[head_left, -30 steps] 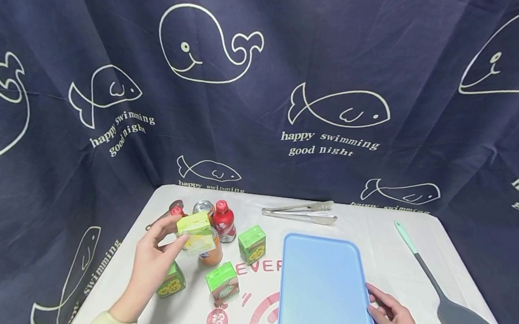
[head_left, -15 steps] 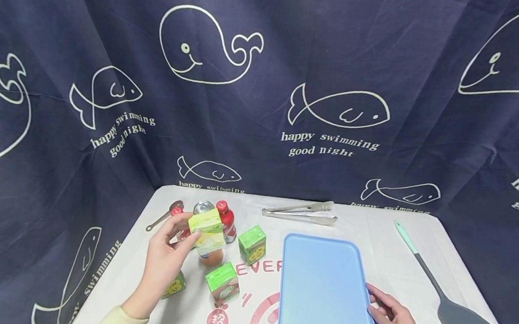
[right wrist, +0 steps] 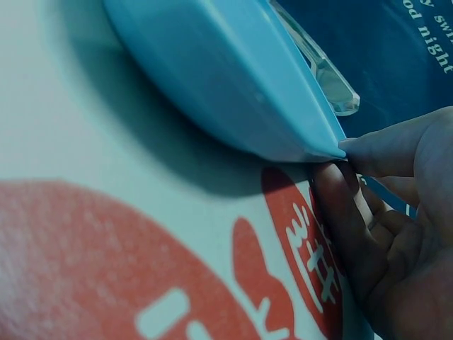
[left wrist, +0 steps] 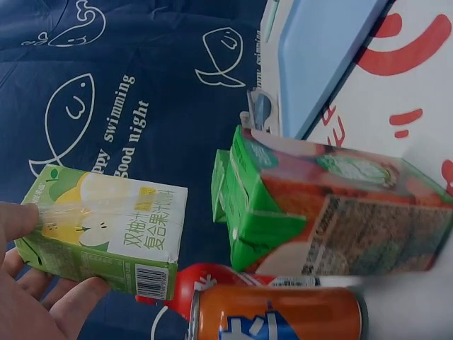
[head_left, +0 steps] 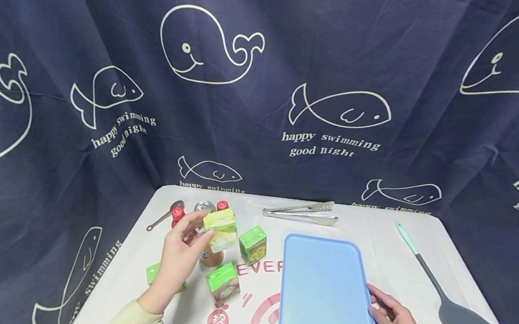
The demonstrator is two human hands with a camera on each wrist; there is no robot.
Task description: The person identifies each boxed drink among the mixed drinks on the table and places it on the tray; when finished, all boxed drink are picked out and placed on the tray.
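Observation:
My left hand (head_left: 178,258) grips a yellow-green juice carton (head_left: 222,231) between thumb and fingers, raised above the table. In the left wrist view the carton (left wrist: 106,227) shows yellow fruit and a barcode. Behind and below it stand an orange can (head_left: 212,257), a silver-topped can (head_left: 204,206) and two red-capped bottles, partly covered; one red cap (head_left: 178,212) shows at the left. My right hand (head_left: 396,320) pinches the right rim of a blue tray (head_left: 327,291). The right wrist view has thumb and fingers on the rim of the tray (right wrist: 233,78).
Green cartons stand near the left hand: one (head_left: 253,245) right of the cans, one with brown sides (head_left: 223,285) in front, another (head_left: 152,272) partly behind the wrist. Metal tongs (head_left: 301,213) and a brown ladle (head_left: 167,215) lie at the back, a grey spatula (head_left: 463,319) at right.
My left hand has moved right with the juice carton, uncovering the ladle and a red cap and covering more of the other red bottle. The right hand and tray stay put.

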